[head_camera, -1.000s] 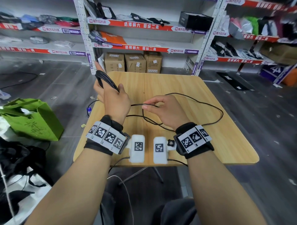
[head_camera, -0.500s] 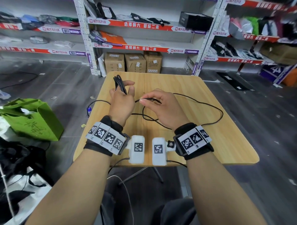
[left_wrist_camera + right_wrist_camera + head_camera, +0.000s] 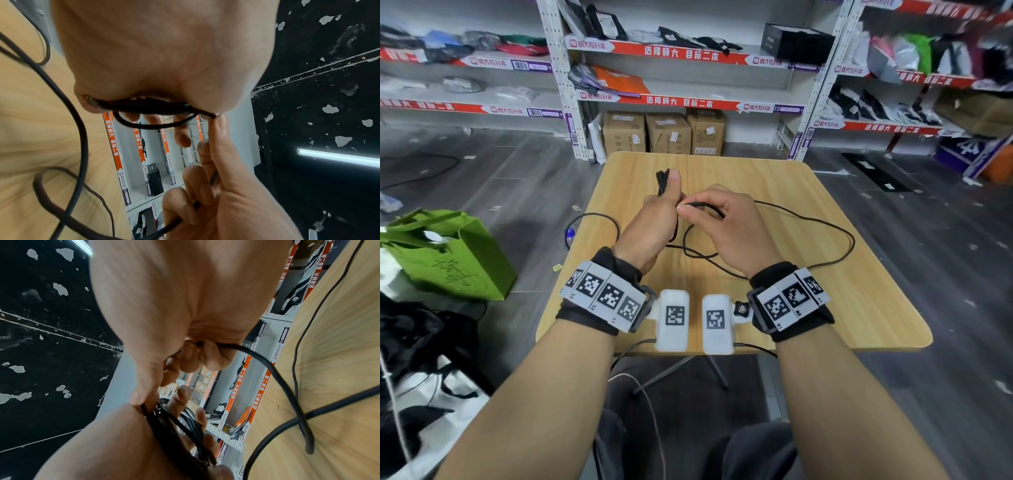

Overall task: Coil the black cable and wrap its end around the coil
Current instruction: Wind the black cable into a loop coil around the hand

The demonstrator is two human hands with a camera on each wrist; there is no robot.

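Head view: thin black cable (image 3: 822,219) loose on light wooden table (image 3: 859,308)
Left hand (image 3: 650,222): grips coiled loops
Right hand (image 3: 729,226): pinches cable strand

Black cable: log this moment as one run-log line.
left hand grips coil | right hand pinches black cable beside it | slack loops on table | end unwrapped

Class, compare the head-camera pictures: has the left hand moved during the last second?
Yes. The left hand, gripping the cable coil, has shifted right, away from the table's left edge, until it meets the right hand.
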